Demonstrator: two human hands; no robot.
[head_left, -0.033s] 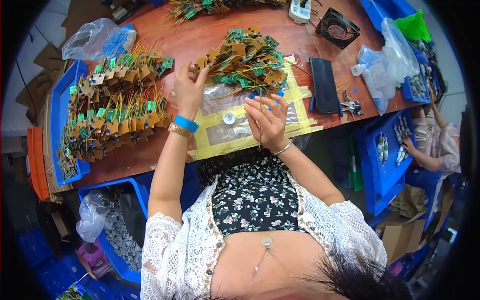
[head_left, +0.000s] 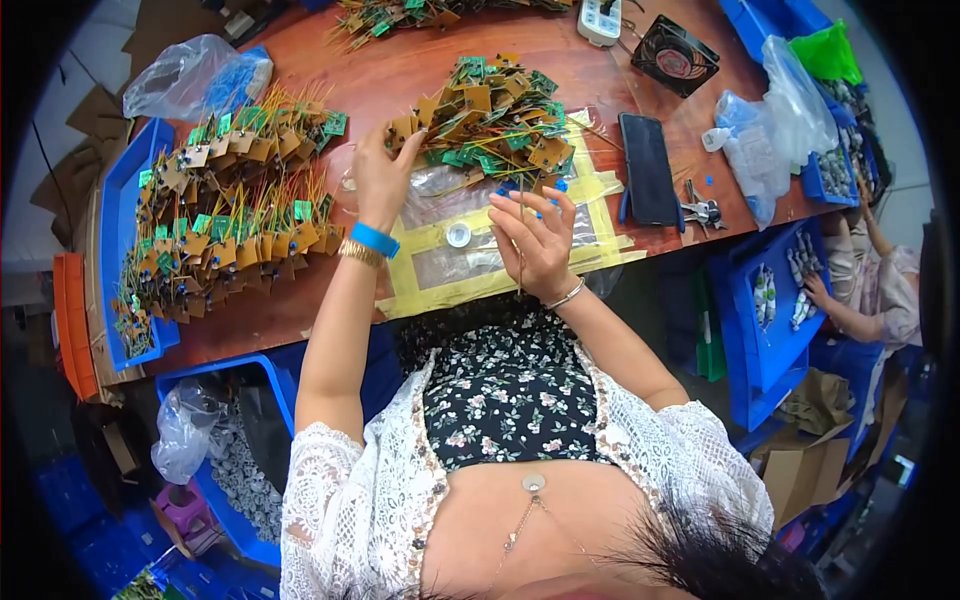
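Taking the clear sheet point(head_left: 428, 200) as the clock's middle: a pile of circuit boards point(head_left: 495, 120) w/ wires is sitting at 12, prob. to be w/in easy reach of both hands. L hand point(head_left: 380, 185) is resting at 10, its thumb and fingertips touching a brown board point(head_left: 403, 127) on the pile's edge — can't tell if it's really gripped. R hand point(head_left: 540, 245) is curling round a thin stick point(head_left: 520, 282) at approx. 3, holding it lengthwise from 12 to 6, prob. for fine control. Yellow tape point(head_left: 605, 225) is framing the sheet, prob. to stop it sliding; a small white cap point(head_left: 458, 236) is lying on it, toward 8. More boards point(head_left: 215, 250) are sitting in rows at 9, prob. lined up to limit tangling, w/ a blue tray point(head_left: 112, 230) just past them. A phone point(head_left: 650, 170) is lying past 2 and a fan point(head_left: 675, 58) is sitting betw. 1 and 2 — prob. out of the hands' way.
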